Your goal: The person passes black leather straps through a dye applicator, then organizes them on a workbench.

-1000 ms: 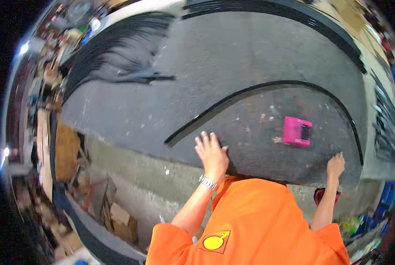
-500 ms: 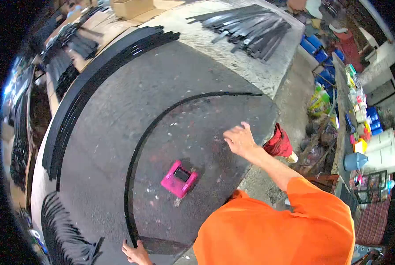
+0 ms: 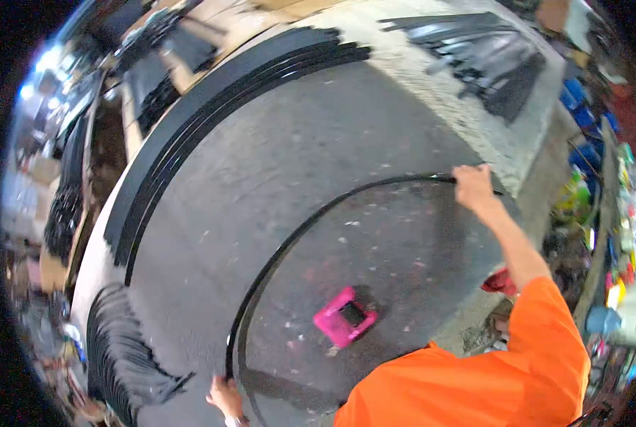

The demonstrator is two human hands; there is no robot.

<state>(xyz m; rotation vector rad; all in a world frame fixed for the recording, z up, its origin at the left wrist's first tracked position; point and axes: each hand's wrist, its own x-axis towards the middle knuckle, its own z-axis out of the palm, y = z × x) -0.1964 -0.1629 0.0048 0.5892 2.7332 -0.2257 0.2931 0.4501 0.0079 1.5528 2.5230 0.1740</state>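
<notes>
A long, thin black strip [image 3: 293, 242] runs in a curve across the dark tabletop, at least partly lifted, with a shadow beside it. My left hand [image 3: 225, 397] grips its near end at the lower left. At the far right, my right hand [image 3: 474, 188] is closed around the strip near its other end, and a short tip shows beyond the fingers. Between my hands, on the table, lies a pink tool [image 3: 332, 320] with a dark block in its middle; neither hand touches it.
Black strips lie side by side along the table's far edge [image 3: 183, 135]. A fanned pile of strips [image 3: 129, 349] sits at lower left, another bundle [image 3: 485, 57] at top right. A red cloth [image 3: 499, 282] hangs near the right edge. Shelves and containers [image 3: 634, 306] stand beyond.
My right hand has moved from hovering over the table to the strip's far end and closed on it. The strip has come up off the table. The view has shifted.
</notes>
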